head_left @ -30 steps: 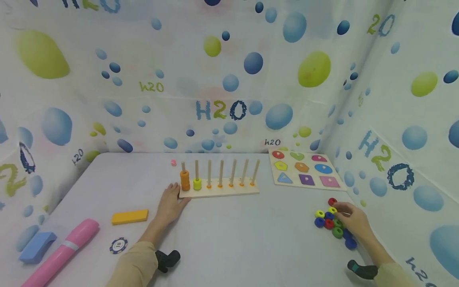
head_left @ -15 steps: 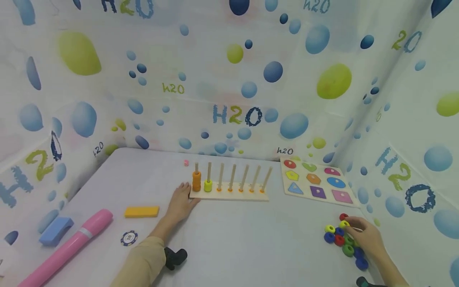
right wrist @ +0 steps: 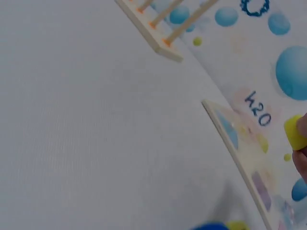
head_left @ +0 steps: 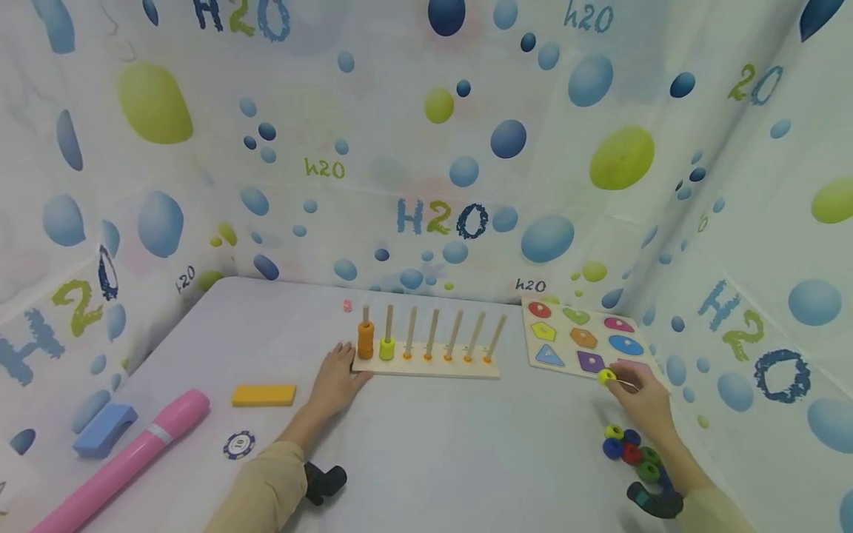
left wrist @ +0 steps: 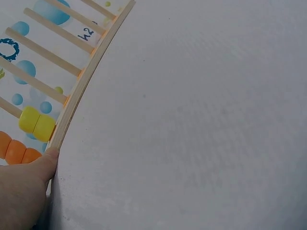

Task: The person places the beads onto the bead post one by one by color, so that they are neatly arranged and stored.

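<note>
Several wooden pegs stand on a pale peg board (head_left: 426,366). Stacked orange beads (head_left: 365,340) are on its leftmost peg and yellow beads (head_left: 387,349) low on the peg beside it. My left hand (head_left: 335,383) holds the board's left end, thumb at the near edge (left wrist: 45,165) and fingers along the end. Above the table at the right, my right hand (head_left: 641,400) pinches a yellow bead (head_left: 606,376) between thumb and fingers. Below that hand lies a loose pile of blue, red, green and yellow beads (head_left: 631,453), partly hidden by the wrist.
A shape puzzle board (head_left: 560,355) lies at the back right. Toward the left are a yellow block (head_left: 263,395), a poker chip (head_left: 239,445), a pink tube (head_left: 143,448) and a blue block (head_left: 105,429). A small pink piece (head_left: 347,305) lies behind the peg board.
My right hand has lifted a yellow bead out of the pile, up and slightly left. The left hand stays at the peg board. The head view has shifted, moving the scene rightward.
</note>
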Motion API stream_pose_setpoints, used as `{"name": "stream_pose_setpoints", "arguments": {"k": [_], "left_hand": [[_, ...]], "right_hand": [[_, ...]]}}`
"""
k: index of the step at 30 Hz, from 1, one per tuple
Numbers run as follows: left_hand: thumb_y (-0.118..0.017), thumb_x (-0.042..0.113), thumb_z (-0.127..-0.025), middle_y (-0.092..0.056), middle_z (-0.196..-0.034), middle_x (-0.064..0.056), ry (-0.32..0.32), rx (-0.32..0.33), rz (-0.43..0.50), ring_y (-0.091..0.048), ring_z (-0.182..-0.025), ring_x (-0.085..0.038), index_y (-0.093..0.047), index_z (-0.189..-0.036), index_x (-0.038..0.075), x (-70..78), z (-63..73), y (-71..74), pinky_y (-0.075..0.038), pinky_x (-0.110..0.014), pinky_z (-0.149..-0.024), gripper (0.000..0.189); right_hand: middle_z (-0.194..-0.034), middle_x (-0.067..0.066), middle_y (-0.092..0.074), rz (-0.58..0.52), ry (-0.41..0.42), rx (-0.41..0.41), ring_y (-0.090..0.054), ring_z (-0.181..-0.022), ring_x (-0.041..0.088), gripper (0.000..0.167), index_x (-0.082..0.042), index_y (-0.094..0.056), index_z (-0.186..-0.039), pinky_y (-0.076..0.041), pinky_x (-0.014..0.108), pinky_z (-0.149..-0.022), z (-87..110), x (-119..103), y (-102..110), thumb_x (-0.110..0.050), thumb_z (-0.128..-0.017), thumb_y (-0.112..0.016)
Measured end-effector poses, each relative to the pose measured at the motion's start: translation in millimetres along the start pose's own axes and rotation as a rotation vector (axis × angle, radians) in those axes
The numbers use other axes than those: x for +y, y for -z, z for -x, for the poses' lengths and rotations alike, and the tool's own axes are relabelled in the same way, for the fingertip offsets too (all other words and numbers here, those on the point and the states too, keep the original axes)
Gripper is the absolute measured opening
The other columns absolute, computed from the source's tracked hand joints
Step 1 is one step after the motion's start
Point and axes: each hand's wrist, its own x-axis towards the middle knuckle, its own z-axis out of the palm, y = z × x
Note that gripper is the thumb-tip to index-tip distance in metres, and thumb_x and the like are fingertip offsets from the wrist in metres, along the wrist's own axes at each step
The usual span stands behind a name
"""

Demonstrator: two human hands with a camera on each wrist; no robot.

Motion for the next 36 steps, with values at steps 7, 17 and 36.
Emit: {"name": "stream_pose_setpoints", "arguments": {"k": [7,17,36], "left_hand": [[-0.062,0.033,-0.091,-0.033,-0.144,-0.028,0.009,-0.003,0.01,-0.022,-0.137,-0.042,-0.038,-0.136,-0.013,-1.7,2.6,0.9,-0.019,-0.052,-0.112,0.069],[-0.062,0.035,-0.092,-0.032,-0.145,-0.028,0.014,-0.003,0.007,-0.022,-0.137,-0.041,-0.038,-0.137,-0.012,-6.1,2.1,2.1,-0.018,-0.052,-0.112,0.069],[-0.063,0.032,-0.091,-0.034,-0.145,-0.026,0.021,-0.005,0.005,-0.023,-0.137,-0.04,-0.039,-0.137,-0.011,0.5,1.6,1.5,-0.018,-0.05,-0.113,0.068]], "right_hand": [[-0.107,0.014,-0.065,-0.182,0.131,0.002,-0.062,-0.097,0.012,0.024,0.001,-0.062,-0.108,-0.047,0.008,-0.08,-32.3,-60.4,-39.1,-0.009,-0.087,-0.067],[-0.108,0.019,-0.062,-0.41,0.257,-0.065,-0.062,-0.102,0.029,0.024,0.009,-0.059,-0.109,-0.052,0.022,-0.086,-58.1,-165.4,-80.2,0.003,-0.086,-0.064],[-0.106,0.014,-0.064,-0.513,0.457,-0.22,-0.063,-0.098,0.025,0.023,0.003,-0.062,-0.109,-0.054,0.029,-0.084,-66.2,-251.6,-174.6,0.002,-0.086,-0.066]]}}
